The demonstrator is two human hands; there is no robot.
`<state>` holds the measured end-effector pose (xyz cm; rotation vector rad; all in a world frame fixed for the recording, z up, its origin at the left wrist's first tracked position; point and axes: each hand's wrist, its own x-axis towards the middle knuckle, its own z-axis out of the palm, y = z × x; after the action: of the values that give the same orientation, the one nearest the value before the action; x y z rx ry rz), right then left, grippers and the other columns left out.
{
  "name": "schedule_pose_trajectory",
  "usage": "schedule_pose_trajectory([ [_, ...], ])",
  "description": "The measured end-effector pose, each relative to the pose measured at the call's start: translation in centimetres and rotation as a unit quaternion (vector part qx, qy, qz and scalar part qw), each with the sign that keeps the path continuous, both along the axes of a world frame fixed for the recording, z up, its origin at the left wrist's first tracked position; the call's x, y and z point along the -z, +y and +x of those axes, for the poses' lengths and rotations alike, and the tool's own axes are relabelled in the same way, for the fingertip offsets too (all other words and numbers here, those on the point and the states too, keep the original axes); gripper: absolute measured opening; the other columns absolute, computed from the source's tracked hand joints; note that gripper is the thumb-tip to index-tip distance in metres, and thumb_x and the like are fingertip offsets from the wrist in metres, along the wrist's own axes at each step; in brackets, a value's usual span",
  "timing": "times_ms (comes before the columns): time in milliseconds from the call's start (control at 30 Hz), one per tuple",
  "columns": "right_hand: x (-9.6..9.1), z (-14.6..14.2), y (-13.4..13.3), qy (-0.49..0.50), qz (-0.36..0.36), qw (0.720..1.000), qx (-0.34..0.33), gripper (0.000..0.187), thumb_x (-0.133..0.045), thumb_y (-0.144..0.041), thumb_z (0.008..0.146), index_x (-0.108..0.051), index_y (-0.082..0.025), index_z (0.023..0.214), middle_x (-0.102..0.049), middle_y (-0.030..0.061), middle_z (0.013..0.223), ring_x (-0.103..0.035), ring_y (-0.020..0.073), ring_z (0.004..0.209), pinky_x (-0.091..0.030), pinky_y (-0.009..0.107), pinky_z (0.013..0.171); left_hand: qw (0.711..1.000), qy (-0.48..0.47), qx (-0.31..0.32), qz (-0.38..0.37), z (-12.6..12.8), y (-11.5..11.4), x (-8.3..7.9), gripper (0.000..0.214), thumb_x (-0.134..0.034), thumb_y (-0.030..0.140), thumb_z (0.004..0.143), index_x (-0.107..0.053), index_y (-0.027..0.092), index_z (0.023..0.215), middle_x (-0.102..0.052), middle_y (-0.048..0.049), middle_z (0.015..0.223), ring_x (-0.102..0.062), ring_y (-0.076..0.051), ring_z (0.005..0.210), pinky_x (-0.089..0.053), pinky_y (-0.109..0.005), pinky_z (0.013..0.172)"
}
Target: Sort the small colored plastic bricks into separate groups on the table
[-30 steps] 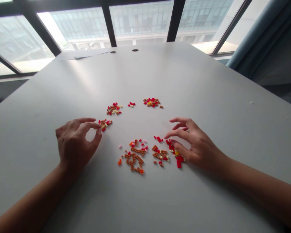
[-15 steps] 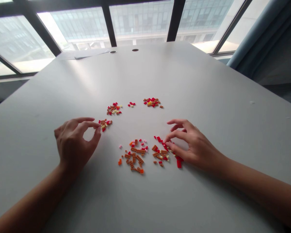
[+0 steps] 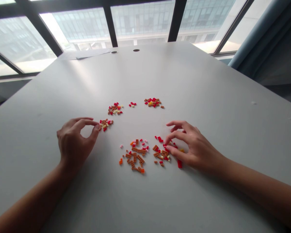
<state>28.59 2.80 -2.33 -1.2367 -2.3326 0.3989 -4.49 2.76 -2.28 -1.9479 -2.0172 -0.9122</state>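
Observation:
My left hand (image 3: 76, 139) has its thumb and forefinger pinched together at the left edge of a small pile of building bricks (image 3: 105, 124). What lies between those fingertips, if anything, is too small to make out. Over on the right, my right hand (image 3: 188, 140) reaches into a mixed group of brown, red and cream bricks (image 3: 161, 154). Its thumb and forefinger nearly meet around a small red brick (image 3: 165, 146), while the other fingers stay curled above. Part of this group is hidden under the hand, with a larger red brick (image 3: 179, 164) showing below it.
Brown, orange and pink bricks (image 3: 135, 157) lie spread between my hands. Farther back are a mixed pile (image 3: 115, 109), a few red and cream pieces (image 3: 132, 104) and another pile (image 3: 153, 102). All rest on a white table (image 3: 145, 200) before a window, with paper (image 3: 87, 54) at its far edge.
My left thumb and forefinger have drawn slightly back at the pile's edge. My right thumb has lowered a little, and a yellow piece now shows beside it. The view has shifted slightly.

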Motion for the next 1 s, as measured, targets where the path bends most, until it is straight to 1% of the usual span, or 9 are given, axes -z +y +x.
schedule_pose_trajectory([
  [167,-0.23,-0.08,0.04,0.004,-0.018,1.000,-0.008,0.012,-0.058,-0.027,0.085,-0.069,-0.023,0.083,-0.057,0.0131,0.122,-0.062,0.0297,0.103,-0.046,0.054,0.089,1.000,0.002,0.008,0.001,0.22,-0.07,-0.10,0.015,-0.058,0.036,0.087,-0.065,0.026,0.081,-0.072,-0.0047,0.101,-0.066,-0.027,0.099,-0.044,-0.048,0.092],
  [300,-0.23,-0.06,0.09,0.015,-0.017,1.000,-0.006,0.012,-0.058,-0.027,0.086,-0.069,-0.023,0.082,-0.058,0.0125,0.121,-0.062,0.0285,0.102,-0.047,0.052,0.090,1.000,0.005,0.015,0.005,0.28,-0.20,-0.13,0.016,-0.058,0.037,0.088,-0.065,0.025,0.081,-0.072,-0.0054,0.101,-0.066,-0.028,0.098,-0.044,-0.049,0.091],
  [433,0.25,0.20,0.12,0.027,-0.024,0.999,-0.003,0.011,-0.059,-0.028,0.085,-0.068,-0.023,0.083,-0.058,0.0115,0.122,-0.062,0.0288,0.106,-0.047,0.051,0.092,1.000,0.015,0.020,0.014,0.30,-0.27,-0.06,0.011,-0.060,0.034,0.087,-0.065,0.026,0.081,-0.071,-0.0035,0.101,-0.066,-0.026,0.098,-0.044,-0.048,0.090],
  [567,0.68,0.31,0.12,0.057,-0.005,0.998,0.016,0.015,-0.054,-0.029,0.088,-0.068,-0.024,0.088,-0.057,0.0106,0.121,-0.061,0.0287,0.109,-0.048,0.050,0.091,0.999,0.016,0.023,0.019,0.39,-0.20,-0.04,0.010,-0.060,0.034,0.087,-0.065,0.026,0.081,-0.071,-0.0032,0.100,-0.066,-0.026,0.097,-0.045,-0.047,0.090],
  [667,0.46,0.07,0.02,0.024,0.004,1.000,0.000,0.013,-0.057,-0.030,0.086,-0.068,-0.023,0.089,-0.058,0.0124,0.120,-0.061,0.0307,0.108,-0.047,0.052,0.090,0.999,0.016,0.023,0.022,0.46,-0.20,-0.07,0.010,-0.061,0.034,0.086,-0.065,0.026,0.080,-0.072,-0.0032,0.101,-0.066,-0.026,0.098,-0.044,-0.047,0.091],
  [800,0.05,-0.26,-0.15,-0.007,0.022,1.000,-0.012,0.012,-0.057,-0.027,0.086,-0.067,-0.022,0.084,-0.059,0.0143,0.120,-0.062,0.0316,0.106,-0.045,0.054,0.088,0.999,0.018,0.023,0.025,0.59,-0.33,-0.16,0.011,-0.061,0.033,0.086,-0.066,0.026,0.080,-0.072,-0.0045,0.100,-0.066,-0.027,0.098,-0.044,-0.048,0.092],
  [1000,-0.04,0.10,0.00,-0.012,0.011,1.000,-0.019,0.014,-0.056,-0.027,0.090,-0.068,-0.022,0.087,-0.059,0.0141,0.121,-0.062,0.0295,0.108,-0.045,0.051,0.088,0.999,0.018,0.030,0.035,0.38,-0.21,-0.07,0.012,-0.060,0.033,0.087,-0.066,0.025,0.080,-0.072,-0.0055,0.100,-0.066,-0.028,0.096,-0.044,-0.050,0.092],
])
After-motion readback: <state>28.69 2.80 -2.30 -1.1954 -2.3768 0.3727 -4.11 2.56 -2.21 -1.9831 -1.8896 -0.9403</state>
